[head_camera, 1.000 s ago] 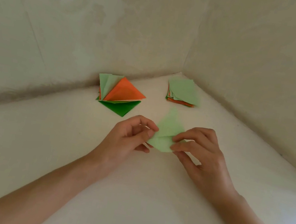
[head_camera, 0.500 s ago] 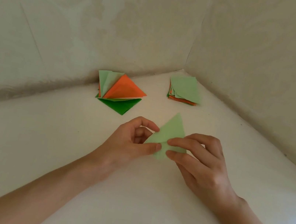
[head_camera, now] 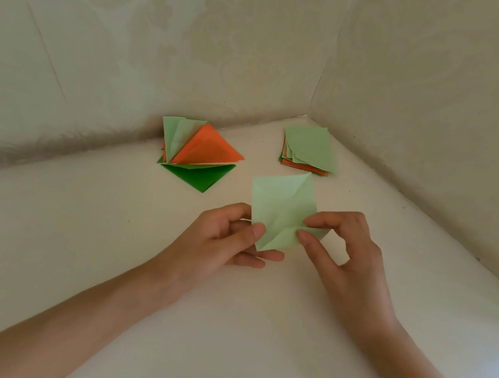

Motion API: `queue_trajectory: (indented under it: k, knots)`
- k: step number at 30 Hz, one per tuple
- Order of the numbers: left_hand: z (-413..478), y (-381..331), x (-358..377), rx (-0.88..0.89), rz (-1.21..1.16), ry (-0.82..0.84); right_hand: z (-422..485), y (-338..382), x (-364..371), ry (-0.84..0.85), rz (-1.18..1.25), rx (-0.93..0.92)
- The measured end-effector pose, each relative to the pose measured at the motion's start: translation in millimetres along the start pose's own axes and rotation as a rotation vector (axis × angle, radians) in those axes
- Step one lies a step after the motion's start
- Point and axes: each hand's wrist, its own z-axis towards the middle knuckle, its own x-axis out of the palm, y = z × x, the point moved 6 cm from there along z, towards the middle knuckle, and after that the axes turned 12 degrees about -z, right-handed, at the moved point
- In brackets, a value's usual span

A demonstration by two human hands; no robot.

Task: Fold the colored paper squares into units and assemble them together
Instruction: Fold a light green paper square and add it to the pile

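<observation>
A light green paper square (head_camera: 281, 207) with crease lines is held up off the white surface, partly opened out. My left hand (head_camera: 223, 243) pinches its lower left edge between thumb and fingers. My right hand (head_camera: 346, 253) pinches its lower right corner with thumb and forefinger. A pile of folded units (head_camera: 198, 154) in light green, orange and dark green lies at the back left near the wall. A stack of flat paper squares (head_camera: 310, 149), light green on top with orange beneath, lies in the far corner.
The white surface (head_camera: 219, 331) meets two patterned beige walls (head_camera: 169, 29) that form a corner behind the stack. Both forearms reach in from the bottom of the frame.
The paper was a folded triangle pressed near the surface; now it is lifted and unfolded into a wider creased sheet. Both hands have shifted their pinches to its lower edge.
</observation>
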Motion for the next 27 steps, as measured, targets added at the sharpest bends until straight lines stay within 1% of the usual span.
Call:
queue_trajectory:
  k: [4,10,11,12,13,15,17,19,22,27]
  knots:
    - [-2,1,5,-0.017,0.005,0.036,1,-3,2,0.014,-0.027,0.06]
    - [0,5,2,-0.025,0.04,0.0,3,5,4,-0.002,-0.127,-0.063]
    - [0,5,2,-0.025,0.044,-0.005,4,7,3,-0.01,-0.151,-0.062]
    - [0,5,1,-0.024,0.048,-0.009,3,3,4,-0.003,-0.138,-0.02]
    - [0,4,1,-0.02,0.053,-0.014,2,-1,5,0.032,-0.073,0.07]
    - [0,3,1,-0.005,0.062,-0.026,1,-10,13,0.185,0.172,0.289]
    - [1,2,-1,0.01,0.067,-0.042,0,-12,19,0.31,0.365,0.389]
    - [1,1,-2,0.023,0.075,-0.055,1,-10,20,0.344,0.477,0.414]
    - [1,1,-4,0.034,0.078,-0.083,0,-5,21,0.342,0.561,0.43]
    - [3,3,-5,0.023,0.104,-0.102,-2,-6,25,0.342,0.587,0.46]
